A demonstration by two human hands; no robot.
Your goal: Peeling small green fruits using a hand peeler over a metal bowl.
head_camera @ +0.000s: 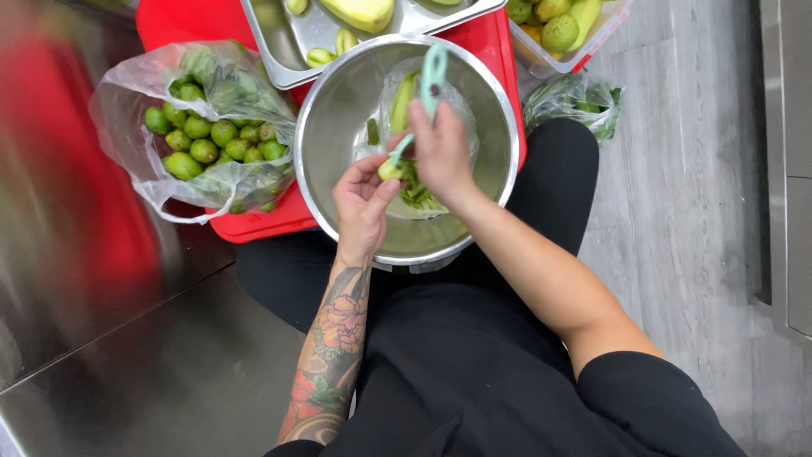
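My left hand [362,201] grips a small green fruit [390,169], partly peeled, over a large steel bowl [338,110]. My right hand [441,152] holds a pale green peeler [430,80] with its blade end against the fruit. Inside the bowl lies a clear plastic bag [461,106] with green peelings [419,195] on it. A clear bag of several whole green fruits [207,140] sits to the left of the bowl.
A steel tray [292,46] with peeled pale pieces sits beyond the bowl on a red crate [254,224]. A container of yellow-green fruit [558,30] and a bag of greens [575,101] lie at the right. My black-clothed lap is under the bowl.
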